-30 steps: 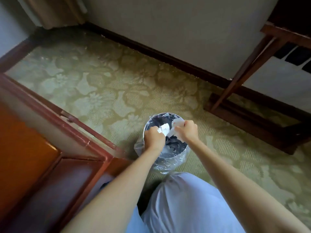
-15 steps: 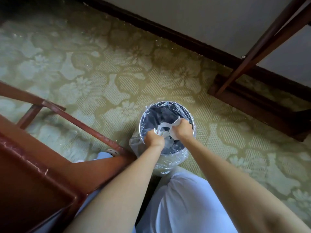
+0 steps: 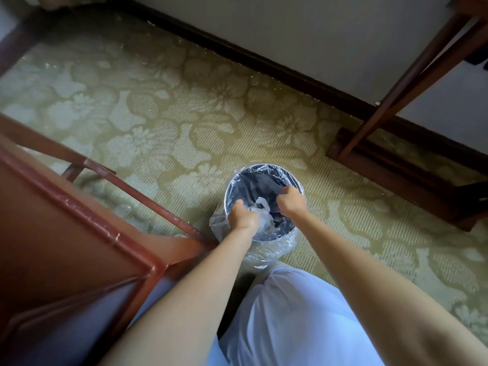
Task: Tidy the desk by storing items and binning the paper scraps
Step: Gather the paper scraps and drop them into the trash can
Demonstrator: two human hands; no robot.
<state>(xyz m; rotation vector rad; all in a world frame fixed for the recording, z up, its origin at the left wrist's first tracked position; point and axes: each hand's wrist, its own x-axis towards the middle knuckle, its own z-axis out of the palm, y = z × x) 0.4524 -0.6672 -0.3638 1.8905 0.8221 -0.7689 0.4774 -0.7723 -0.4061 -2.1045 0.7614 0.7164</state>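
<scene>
A small round bin with a clear plastic liner stands on the patterned carpet in front of my knees. Both my hands hover over its mouth. My left hand is curled at the bin's near left rim, and white paper scraps hang against its fingers, inside the bin opening. Over the bin's right side, my right hand is closed in a fist, with no paper visible in it. The bin's inside is dark.
The red-brown wooden desk with its rail and corner fills the left side, close to my left forearm. A dark wooden stand leans against the wall at the right. My knee in light trousers is just below the bin.
The two hands, close together on the paper before, have drawn apart. My right hand has moved right without paper, and the scraps now sit lower in the bin by my left hand.
</scene>
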